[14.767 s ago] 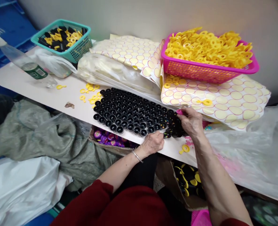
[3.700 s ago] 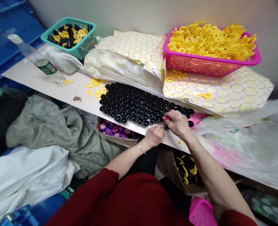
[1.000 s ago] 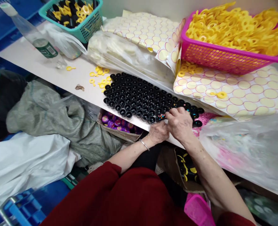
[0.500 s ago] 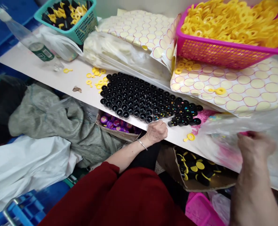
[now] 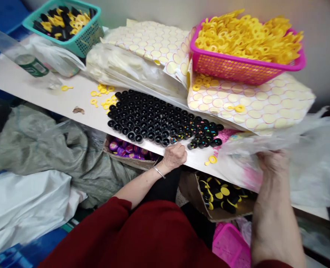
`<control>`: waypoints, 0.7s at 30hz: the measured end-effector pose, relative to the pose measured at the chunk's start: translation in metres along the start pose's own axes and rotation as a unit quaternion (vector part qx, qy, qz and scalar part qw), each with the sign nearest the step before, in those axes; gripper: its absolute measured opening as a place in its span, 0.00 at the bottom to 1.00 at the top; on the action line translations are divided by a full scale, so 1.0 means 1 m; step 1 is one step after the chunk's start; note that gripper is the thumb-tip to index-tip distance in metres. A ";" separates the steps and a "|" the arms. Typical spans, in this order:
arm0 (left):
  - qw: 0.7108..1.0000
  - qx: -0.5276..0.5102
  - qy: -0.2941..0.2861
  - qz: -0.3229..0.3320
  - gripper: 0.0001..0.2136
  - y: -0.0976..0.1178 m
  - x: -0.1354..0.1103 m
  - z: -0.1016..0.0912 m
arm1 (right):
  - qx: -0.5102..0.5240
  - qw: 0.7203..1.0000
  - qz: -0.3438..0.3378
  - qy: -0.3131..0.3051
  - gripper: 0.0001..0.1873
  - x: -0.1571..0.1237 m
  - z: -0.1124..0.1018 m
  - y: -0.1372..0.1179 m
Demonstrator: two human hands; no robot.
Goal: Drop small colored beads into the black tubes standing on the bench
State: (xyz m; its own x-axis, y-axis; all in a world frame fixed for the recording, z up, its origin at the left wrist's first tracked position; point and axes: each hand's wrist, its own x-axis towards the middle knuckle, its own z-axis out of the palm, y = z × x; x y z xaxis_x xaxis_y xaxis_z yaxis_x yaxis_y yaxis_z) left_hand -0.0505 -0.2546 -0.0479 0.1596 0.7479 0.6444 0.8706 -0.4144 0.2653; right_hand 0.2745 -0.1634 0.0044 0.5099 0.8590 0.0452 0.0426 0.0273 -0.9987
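My left hand [image 5: 175, 155] rests closed on the front edge of the white table, just in front of the black cups [image 5: 150, 115]. Whatever its curled fingers hold, if anything, is hidden. The cups stand upright in a tight block, open tops up; several at the right end contain small colourful pieces. My right hand [image 5: 275, 160] reaches to a clear plastic bag [image 5: 307, 145], and the film covers its fingers. Pink small pieces [image 5: 223, 137] lie beside the bag. Between my hands a yellow ring-shaped part with a tab [image 5: 212, 160] lies on the table.
A pink basket [image 5: 237, 69] heaped with yellow ring parts sits on dotted sticker sheets [image 5: 254, 123]. At the back left stand a teal basket [image 5: 90, 39] and a plastic bottle [image 5: 32, 65]. Below the table edge are boxes of purple items [image 5: 130, 149] and yellow-and-black pieces [image 5: 223, 193].
The view has swung to the right. My right hand has moved leftward to the plastic bag, and its fingers have gone behind the film. My left hand keeps its place by the cups.
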 end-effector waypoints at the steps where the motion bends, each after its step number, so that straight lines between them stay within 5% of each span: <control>1: 1.000 -0.006 -0.004 -0.001 0.11 0.000 0.000 0.000 | 0.012 0.999 0.034 0.006 0.14 -0.003 -0.006 -0.002; 3: 1.000 -0.015 -0.011 -0.014 0.10 -0.001 0.000 0.002 | 0.030 0.997 0.075 0.016 0.17 -0.013 -0.017 -0.007; 7: 0.999 -0.027 -0.016 -0.035 0.10 0.000 0.001 0.003 | 0.055 0.998 0.004 -0.010 0.17 -0.044 -0.020 -0.028; 10: 0.999 -0.016 -0.023 -0.033 0.10 0.003 0.003 0.001 | 0.065 0.996 -0.037 -0.038 0.15 -0.081 -0.004 -0.051; 15: 0.999 0.006 -0.033 -0.015 0.09 0.004 0.002 -0.001 | 0.042 0.984 -0.032 -0.168 0.14 -0.145 0.056 -0.076; 21: 0.995 -0.022 -0.080 -0.064 0.05 0.005 -0.003 0.007 | -0.105 0.917 -0.052 -0.381 0.07 -0.174 0.141 -0.057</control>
State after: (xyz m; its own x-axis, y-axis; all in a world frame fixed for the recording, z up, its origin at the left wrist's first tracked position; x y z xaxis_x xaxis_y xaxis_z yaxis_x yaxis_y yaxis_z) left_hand -0.0435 -0.2554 -0.0534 0.1242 0.8669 0.4828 0.8676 -0.3310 0.3710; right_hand 0.0620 -0.2424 0.0503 -0.2520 0.9672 0.0308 0.2613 0.0986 -0.9602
